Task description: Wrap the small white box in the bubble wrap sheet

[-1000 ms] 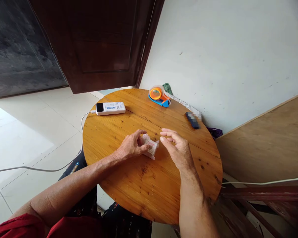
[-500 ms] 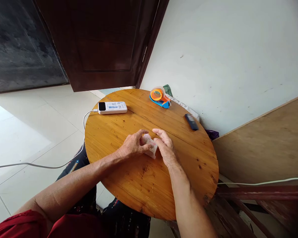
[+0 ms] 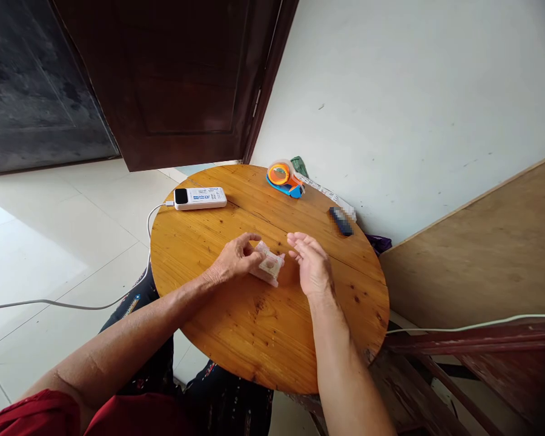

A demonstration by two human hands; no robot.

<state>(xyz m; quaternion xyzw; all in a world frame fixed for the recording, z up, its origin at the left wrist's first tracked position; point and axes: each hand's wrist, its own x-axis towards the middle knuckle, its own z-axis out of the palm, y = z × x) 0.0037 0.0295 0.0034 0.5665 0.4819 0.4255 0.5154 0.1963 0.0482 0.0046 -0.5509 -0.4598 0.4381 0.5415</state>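
Note:
On the round wooden table (image 3: 236,321) lies a small pale, pinkish-white packet (image 3: 269,264), its ends crumpled and its wrapping partly see-through. What it contains is hard to make out. My left hand (image 3: 236,257) is at the packet's left side, thumb and index finger apart; the thumb overlaps its edge, and I cannot tell whether it touches. To the right, my right hand (image 3: 312,260) is raised over the table, clear of the packet, with fingers loosely bent and nothing in them.
A white power bank (image 3: 200,198) with a cable (image 3: 95,306) plugged in sits at the table's far left. An orange and blue tape dispenser (image 3: 285,178) stands at the back. Right of it lies a dark, blurred-out object (image 3: 340,221). The wall (image 3: 390,109) borders the back right.
My right hand has drawn away from the packet to the right. My left thumb and index finger have moved back to the left, baring more of the packet. The view has shifted slightly.

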